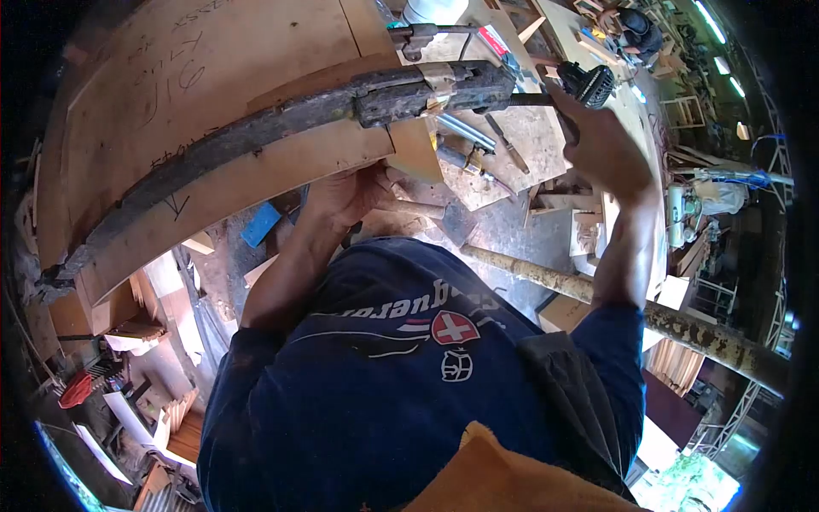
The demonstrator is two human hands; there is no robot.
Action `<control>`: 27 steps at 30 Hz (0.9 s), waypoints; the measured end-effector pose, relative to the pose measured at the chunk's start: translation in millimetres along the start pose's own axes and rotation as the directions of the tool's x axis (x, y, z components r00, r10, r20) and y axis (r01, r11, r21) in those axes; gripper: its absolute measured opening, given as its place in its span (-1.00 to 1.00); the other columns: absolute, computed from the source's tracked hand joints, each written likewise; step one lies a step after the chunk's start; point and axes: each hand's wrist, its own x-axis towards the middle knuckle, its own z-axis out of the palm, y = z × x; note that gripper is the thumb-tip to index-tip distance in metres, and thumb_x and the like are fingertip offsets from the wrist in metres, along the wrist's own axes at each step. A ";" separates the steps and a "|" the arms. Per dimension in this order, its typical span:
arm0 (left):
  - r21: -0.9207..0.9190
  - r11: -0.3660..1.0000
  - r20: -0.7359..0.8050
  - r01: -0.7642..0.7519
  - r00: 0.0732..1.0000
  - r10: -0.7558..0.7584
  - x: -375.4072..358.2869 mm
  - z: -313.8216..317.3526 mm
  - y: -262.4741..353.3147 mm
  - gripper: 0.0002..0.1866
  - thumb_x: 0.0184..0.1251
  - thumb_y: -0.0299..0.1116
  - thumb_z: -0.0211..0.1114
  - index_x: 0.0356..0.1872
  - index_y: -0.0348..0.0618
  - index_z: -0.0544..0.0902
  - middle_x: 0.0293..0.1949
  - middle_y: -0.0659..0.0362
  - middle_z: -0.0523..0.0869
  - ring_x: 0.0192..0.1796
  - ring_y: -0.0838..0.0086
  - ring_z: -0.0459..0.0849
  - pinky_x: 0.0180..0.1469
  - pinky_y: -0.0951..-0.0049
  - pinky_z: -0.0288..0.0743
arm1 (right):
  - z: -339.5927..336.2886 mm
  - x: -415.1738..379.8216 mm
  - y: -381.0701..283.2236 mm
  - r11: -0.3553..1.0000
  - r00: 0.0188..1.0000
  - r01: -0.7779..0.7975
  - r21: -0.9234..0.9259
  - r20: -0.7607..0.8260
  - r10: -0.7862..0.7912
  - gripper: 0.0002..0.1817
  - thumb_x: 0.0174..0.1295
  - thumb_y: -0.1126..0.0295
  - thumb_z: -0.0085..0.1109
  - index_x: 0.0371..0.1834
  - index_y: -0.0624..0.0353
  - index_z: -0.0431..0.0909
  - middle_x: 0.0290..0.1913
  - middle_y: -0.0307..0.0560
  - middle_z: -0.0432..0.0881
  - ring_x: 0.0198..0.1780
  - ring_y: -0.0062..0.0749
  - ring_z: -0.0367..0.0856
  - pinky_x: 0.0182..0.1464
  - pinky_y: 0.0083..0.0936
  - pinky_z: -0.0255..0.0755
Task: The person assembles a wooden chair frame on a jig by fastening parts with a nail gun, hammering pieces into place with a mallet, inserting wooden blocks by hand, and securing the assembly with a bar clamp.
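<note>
A large wooden panel point(281, 175) with handwritten marks fills the upper left. Across it lies a long, dark, worn bar clamp point(256, 136), its thick end wrapped with tape. At that end, a metal rod point(531, 100) sticks out toward the right. My right hand point(610, 154), slightly blurred, is closed around the clamp's handle point(565, 119). My left hand point(350, 192) is at the panel's near edge, its curled fingers partly hidden beneath the wood. A pointed tan wood piece point(418, 154) juts out beside those fingers.
Beyond the clamp, a bench point(486, 183) carries a chisel-like tool point(508, 143) and metal tubes point(465, 130). A small black fan point(589, 84) stands behind my right hand. A mottled pole point(529, 269) crosses at right. Another person point(638, 32) is at the far upper right.
</note>
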 end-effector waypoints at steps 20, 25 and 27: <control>0.021 0.996 -0.032 -0.082 0.996 0.083 -4.4 14.3 -3.4 -0.73 0.34 -0.29 0.41 0.00 -0.09 0.66 -0.08 0.15 0.77 -0.11 0.35 0.79 -0.08 0.29 0.75 | 18.0 11.5 20.2 0.935 0.774 0.258 0.244 -0.631 -0.049 -0.70 0.51 0.36 0.10 -0.31 0.33 0.71 -0.39 0.01 0.79 -0.40 -0.59 0.70 -0.35 -0.61 0.53; -0.020 0.993 -0.075 -0.115 0.991 0.113 -7.6 25.5 -2.7 -0.75 0.36 -0.37 0.38 0.02 -0.09 0.65 -0.03 0.14 0.76 -0.01 0.36 0.76 -0.02 0.29 0.74 | -23.3 60.1 19.5 0.879 0.936 0.237 0.414 -0.339 -0.092 -0.61 0.51 0.30 0.11 -0.40 0.39 0.70 -0.60 -0.02 0.69 -0.61 -0.55 0.55 -0.51 -0.50 0.38; 0.014 0.994 -0.113 -0.109 0.988 0.110 -8.2 17.9 -5.2 -0.74 0.36 -0.36 0.37 0.03 -0.09 0.64 -0.03 0.14 0.76 -0.04 0.36 0.77 -0.02 0.29 0.74 | -32.7 95.1 36.6 0.916 0.973 0.231 0.328 -0.093 -0.211 -0.62 0.52 0.20 0.09 -0.21 0.34 0.73 -0.59 -0.06 0.68 -0.64 -0.51 0.50 -0.54 -0.44 0.38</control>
